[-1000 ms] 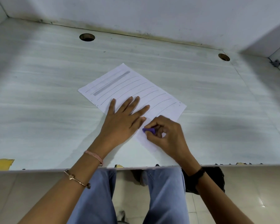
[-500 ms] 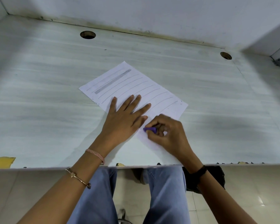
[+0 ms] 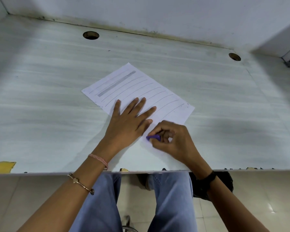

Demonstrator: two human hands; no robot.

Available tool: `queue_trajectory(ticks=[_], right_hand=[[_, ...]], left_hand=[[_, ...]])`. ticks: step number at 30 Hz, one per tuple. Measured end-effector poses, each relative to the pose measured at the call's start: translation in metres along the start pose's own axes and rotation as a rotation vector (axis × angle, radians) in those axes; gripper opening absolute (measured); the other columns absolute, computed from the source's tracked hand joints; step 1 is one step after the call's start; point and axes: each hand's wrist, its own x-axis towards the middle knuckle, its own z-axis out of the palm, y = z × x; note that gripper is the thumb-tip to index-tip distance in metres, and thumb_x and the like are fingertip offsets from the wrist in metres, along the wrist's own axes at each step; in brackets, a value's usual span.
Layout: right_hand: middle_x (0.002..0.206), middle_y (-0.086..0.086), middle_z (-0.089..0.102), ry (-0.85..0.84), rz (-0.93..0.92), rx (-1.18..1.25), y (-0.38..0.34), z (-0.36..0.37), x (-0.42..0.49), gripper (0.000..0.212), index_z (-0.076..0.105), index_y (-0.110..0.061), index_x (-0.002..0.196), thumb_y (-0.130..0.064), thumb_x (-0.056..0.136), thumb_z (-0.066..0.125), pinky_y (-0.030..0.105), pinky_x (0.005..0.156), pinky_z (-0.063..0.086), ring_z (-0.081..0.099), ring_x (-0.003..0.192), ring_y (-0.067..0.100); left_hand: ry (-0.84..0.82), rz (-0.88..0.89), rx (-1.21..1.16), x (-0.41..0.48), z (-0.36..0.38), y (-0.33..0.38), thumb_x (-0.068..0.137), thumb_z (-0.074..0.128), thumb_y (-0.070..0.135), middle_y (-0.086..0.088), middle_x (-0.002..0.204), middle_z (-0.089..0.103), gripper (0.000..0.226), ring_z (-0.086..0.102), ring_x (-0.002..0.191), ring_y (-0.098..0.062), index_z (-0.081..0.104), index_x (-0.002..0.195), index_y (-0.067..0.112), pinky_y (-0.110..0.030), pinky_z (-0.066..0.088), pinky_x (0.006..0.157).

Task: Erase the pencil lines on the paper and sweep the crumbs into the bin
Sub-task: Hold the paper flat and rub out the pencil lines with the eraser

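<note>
**A pale desk boxed in by white walls**

The desk (image 3: 40,101) has a pale top with grey wood-grain streaks. A white wall (image 3: 157,9) rises at the desk's far edge, and the seam between them is stained dark and yellowish. Near that seam the top has a left hole (image 3: 91,35) and a right hole (image 3: 234,57). A white side panel (image 3: 274,36) with a small metal bracket (image 3: 289,63) closes the desk's right end. Beige floor tiles (image 3: 15,198) show below its chipped front edge.

The right hand (image 3: 173,141), curling, is covering most of the small purple eraser (image 3: 153,137); the left hand (image 3: 129,123) is hiding part of the white pencil-lined paper sheet (image 3: 141,87); the left edge is cutting off a flat yellow piece (image 3: 2,166).
</note>
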Motion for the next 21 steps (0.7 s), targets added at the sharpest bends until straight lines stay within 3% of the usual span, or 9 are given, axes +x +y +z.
queue_trajectory(ticks=[3, 7, 11, 15, 19, 21], right_hand=[[0.074, -0.001, 0.064, 0.132, 0.031, -0.029, 0.002, -0.001, 0.008, 0.013, 0.072, -0.012, 0.079, -0.003, 0.07, 0.073, 0.02, 0.056, 0.044, 0.052, 0.058, 0.013], [0.073, 0.0, 0.065, -0.051, -0.018, -0.01, -0.005, 0.005, -0.002, 0.013, 0.073, -0.012, 0.078, -0.003, 0.07, 0.075, 0.026, 0.055, 0.044, 0.05, 0.054, 0.014], [0.074, 0.001, 0.065, 0.122, 0.054, -0.016, 0.003, -0.002, 0.008, 0.013, 0.073, -0.013, 0.079, -0.005, 0.07, 0.074, 0.022, 0.056, 0.044, 0.051, 0.056, 0.013], [0.073, -0.001, 0.065, -0.067, 0.013, 0.002, -0.002, -0.002, -0.003, 0.014, 0.073, -0.013, 0.079, -0.002, 0.071, 0.076, 0.025, 0.055, 0.043, 0.048, 0.053, 0.01], [0.073, 0.001, 0.064, 0.116, 0.096, 0.022, 0.006, -0.008, 0.008, 0.013, 0.072, -0.014, 0.079, -0.003, 0.071, 0.074, 0.026, 0.056, 0.044, 0.049, 0.056, 0.01], [0.074, 0.0, 0.064, 0.032, 0.053, 0.014, 0.0, -0.003, 0.002, 0.013, 0.072, -0.012, 0.079, -0.003, 0.071, 0.074, 0.026, 0.055, 0.043, 0.048, 0.054, 0.009]], left_hand=[[0.002, 0.0, -0.011, 0.001, 0.001, -0.001, 0.088, -0.011, 0.058, 0.007, 0.163, -0.002, 0.064, -0.005, 0.149, -0.013, 0.0, 0.15, 0.048, -0.057, -0.004, 0.115], [0.019, 0.005, 0.01, 0.0, 0.002, 0.0, 0.09, -0.009, 0.056, 0.007, 0.163, 0.002, 0.062, -0.001, 0.15, -0.013, 0.003, 0.15, 0.047, -0.057, -0.002, 0.115], [0.013, -0.004, -0.02, 0.0, 0.001, 0.0, 0.09, -0.008, 0.057, 0.008, 0.163, 0.002, 0.062, -0.002, 0.149, -0.012, 0.004, 0.15, 0.049, -0.057, -0.002, 0.116], [0.031, -0.001, -0.017, -0.001, 0.002, 0.0, 0.092, -0.004, 0.055, 0.007, 0.163, 0.005, 0.06, 0.0, 0.15, -0.012, 0.007, 0.15, 0.047, -0.057, -0.002, 0.116], [0.001, -0.014, -0.032, -0.001, -0.001, 0.001, 0.088, -0.011, 0.057, 0.009, 0.163, -0.002, 0.064, -0.005, 0.149, -0.011, 0.001, 0.15, 0.049, -0.056, -0.004, 0.116], [0.013, -0.011, -0.036, -0.001, 0.0, 0.001, 0.09, -0.008, 0.057, 0.009, 0.163, 0.0, 0.062, -0.004, 0.149, -0.011, 0.003, 0.15, 0.049, -0.056, -0.004, 0.116]])
